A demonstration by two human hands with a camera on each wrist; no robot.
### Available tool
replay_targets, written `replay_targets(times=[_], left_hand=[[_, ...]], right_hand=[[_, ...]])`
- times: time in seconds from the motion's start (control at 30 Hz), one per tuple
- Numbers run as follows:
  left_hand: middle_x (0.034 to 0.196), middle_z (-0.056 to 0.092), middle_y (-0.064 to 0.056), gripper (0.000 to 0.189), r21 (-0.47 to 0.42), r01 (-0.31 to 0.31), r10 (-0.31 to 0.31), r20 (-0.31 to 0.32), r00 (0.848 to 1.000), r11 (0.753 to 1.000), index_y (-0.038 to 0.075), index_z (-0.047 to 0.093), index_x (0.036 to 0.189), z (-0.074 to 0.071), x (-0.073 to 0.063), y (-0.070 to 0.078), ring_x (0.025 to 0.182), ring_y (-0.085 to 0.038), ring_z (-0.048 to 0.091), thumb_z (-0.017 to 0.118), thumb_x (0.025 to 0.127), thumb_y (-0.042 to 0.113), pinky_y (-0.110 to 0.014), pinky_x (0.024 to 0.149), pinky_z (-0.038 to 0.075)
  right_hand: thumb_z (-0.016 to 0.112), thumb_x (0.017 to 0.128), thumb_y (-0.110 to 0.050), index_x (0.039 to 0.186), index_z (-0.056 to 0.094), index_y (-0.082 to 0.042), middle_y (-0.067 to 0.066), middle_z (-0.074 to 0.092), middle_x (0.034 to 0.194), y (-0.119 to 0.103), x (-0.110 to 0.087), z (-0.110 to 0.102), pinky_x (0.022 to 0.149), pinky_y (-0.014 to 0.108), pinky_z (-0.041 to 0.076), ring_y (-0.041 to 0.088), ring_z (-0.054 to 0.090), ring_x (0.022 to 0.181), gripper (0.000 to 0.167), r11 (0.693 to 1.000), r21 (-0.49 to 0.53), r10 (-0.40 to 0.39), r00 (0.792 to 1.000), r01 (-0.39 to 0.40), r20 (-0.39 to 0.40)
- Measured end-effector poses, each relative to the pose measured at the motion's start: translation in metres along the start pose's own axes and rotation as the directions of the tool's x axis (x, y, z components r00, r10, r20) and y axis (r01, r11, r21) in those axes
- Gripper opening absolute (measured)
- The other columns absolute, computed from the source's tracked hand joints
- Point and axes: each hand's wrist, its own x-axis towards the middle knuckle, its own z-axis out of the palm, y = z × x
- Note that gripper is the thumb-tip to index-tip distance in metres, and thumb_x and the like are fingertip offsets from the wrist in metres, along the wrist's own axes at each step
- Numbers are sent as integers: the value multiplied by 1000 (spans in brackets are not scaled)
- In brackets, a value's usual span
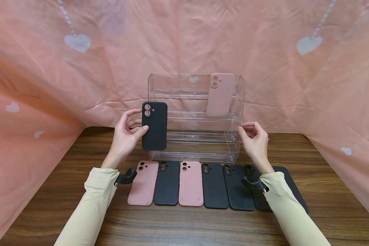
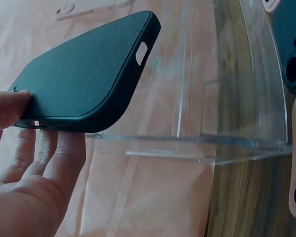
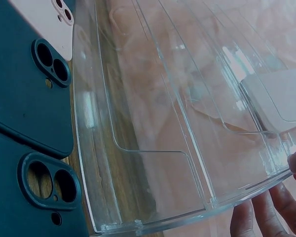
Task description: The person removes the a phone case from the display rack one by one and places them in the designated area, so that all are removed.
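My left hand (image 1: pixel 126 135) grips a black phone case (image 1: pixel 154 128) by its left edge, thumb on the back and fingers behind. The case is upright, camera cutouts at the top, in front of the left side of a clear tiered display rack (image 1: pixel 200 157). In the left wrist view the black case (image 2: pixel 93 69) shows its bottom edge with a port slot. My right hand (image 1: pixel 254 138) pinches the right side panel of the rack; the right wrist view shows its fingers (image 3: pixel 264 212) curled at that edge. A pink phone case (image 1: pixel 221 95) stands in an upper tier at the right.
A row of phone cases lies on the wooden table (image 1: pixel 172 229) before the rack: pink ones (image 1: pixel 190 184) and several black ones (image 1: pixel 215 186). My right wrist and sleeve cover part of the rightmost ones. Pink cloth (image 1: pixel 110 68) hangs behind and at both sides.
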Motion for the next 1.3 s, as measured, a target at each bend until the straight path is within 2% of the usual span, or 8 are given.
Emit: replay_targets(times=[0.23, 0.37, 0.53, 0.7, 1.03, 1.3], left_hand=[[100, 66, 1, 60, -19, 15, -15, 13, 1000, 1000, 14, 46, 145, -11, -5, -2, 82, -6, 74, 67, 93, -6, -25, 69, 61], [101, 67, 2, 61, -16, 36, -35, 32, 999, 999, 15, 45, 146, -19, -8, -4, 82, -7, 75, 67, 93, -6, -28, 69, 63], [101, 68, 2, 60, -42, 62, -59, 71, 996, 997, 20, 46, 144, -30, -11, -6, 84, -10, 76, 65, 94, -6, -32, 69, 64], [103, 67, 2, 60, -16, 99, -97, 91, 991, 995, 20, 46, 144, -40, -16, -8, 83, -10, 76, 66, 93, -6, -32, 70, 64], [102, 68, 8, 56, 85, 159, -166, 94, 982, 984, 19, 44, 141, -54, -24, -15, 83, -11, 74, 64, 94, -4, -32, 69, 63], [99, 68, 10, 55, 137, 198, -215, 126, 968, 971, 21, 44, 139, -69, -32, -20, 81, -9, 73, 63, 94, -4, -33, 69, 62]], right_hand=[[70, 95, -12, 114, 66, 2, -13, 65, 91, -1, 0, -1, 61, 21, 60, -1, 70, 76, 23, 1000, -3, 9, 1000, -9, 6], [70, 95, -12, 113, 66, 2, -12, 66, 92, -1, 0, -1, 60, 21, 59, -1, 70, 75, 23, 1000, 1, 9, 1000, -9, 3], [70, 95, -11, 113, 65, 3, -17, 65, 89, -1, -1, 0, 59, 20, 59, -2, 69, 75, 23, 1000, 0, 9, 1000, -9, 1], [70, 95, -11, 113, 65, 3, -17, 65, 88, -1, 0, 0, 59, 21, 59, -2, 70, 75, 24, 1000, 2, 10, 1000, -10, 0], [69, 96, -14, 114, 65, 2, -1, 70, 98, -1, 0, -1, 61, 21, 60, -5, 68, 76, 25, 1000, -17, 8, 1000, -8, 6], [69, 96, -13, 114, 64, 4, 0, 71, 97, -1, 0, 0, 60, 22, 60, -6, 68, 75, 25, 1000, -15, 15, 1000, -15, 4]])
